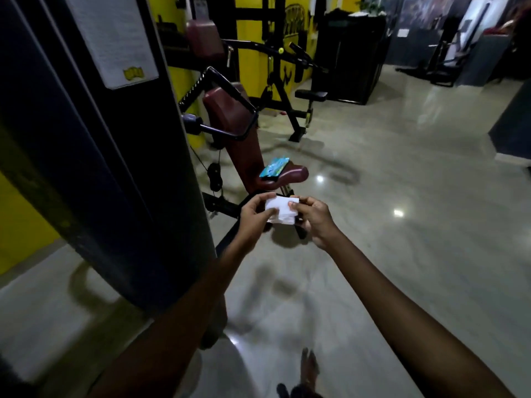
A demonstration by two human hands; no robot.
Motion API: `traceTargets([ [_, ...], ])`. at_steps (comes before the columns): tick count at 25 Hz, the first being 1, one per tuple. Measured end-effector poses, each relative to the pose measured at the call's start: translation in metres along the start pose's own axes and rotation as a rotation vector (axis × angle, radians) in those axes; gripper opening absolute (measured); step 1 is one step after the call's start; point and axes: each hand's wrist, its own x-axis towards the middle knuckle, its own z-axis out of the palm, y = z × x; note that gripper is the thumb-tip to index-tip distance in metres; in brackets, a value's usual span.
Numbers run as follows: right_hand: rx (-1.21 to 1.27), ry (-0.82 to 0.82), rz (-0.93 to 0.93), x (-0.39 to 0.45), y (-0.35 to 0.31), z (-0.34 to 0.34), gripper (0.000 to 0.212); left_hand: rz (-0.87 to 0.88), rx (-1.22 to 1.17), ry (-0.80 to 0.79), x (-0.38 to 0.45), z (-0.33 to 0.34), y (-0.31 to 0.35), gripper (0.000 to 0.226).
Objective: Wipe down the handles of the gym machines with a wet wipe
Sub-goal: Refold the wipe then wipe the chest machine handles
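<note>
Hands: 2, left hand (253, 215) and right hand (314, 218) both pinching 1 white wet wipe (280, 211) | wipe packs on seat (290, 175): 1 (274, 167)

Both arms reaching forward, hands meeting at chest height

The left hand (254, 215) and right hand (314, 221) are pinching a white wet wipe (281, 211) between them, fingers (298, 203) curled on its edges.
</note>
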Motion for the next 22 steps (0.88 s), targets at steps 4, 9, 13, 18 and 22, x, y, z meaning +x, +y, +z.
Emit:
traceTargets([
  [4, -0.001, -0.196, 0.047, 0.100, -0.030, 0.011, 0.012, 0.088, 0.029, 0.162, 0.085, 0.010, 0.007, 0.034],
  [9, -0.127, -0.366, 0.060, 0.214, -0.078, 0.040, 0.011, 0.124, 0.020, 0.338, 0.180, 0.001, 0.029, 0.035],
  [13, -0.148, -0.371, -0.011, 0.277, -0.090, 0.065, 0.013, 0.188, 0.013, 0.444, 0.230, -0.016, 0.034, 0.031],
  [18, -0.096, -0.168, -0.212, 0.352, -0.113, 0.095, 0.018, 0.290, 0.264, 0.605, 0.299, -0.045, 0.040, 0.026],
  [22, -0.318, 0.119, -0.643, 0.400, -0.150, 0.127, 0.013, 0.403, 0.613, 0.630, 0.338, -0.061, 0.050, 0.024],
])
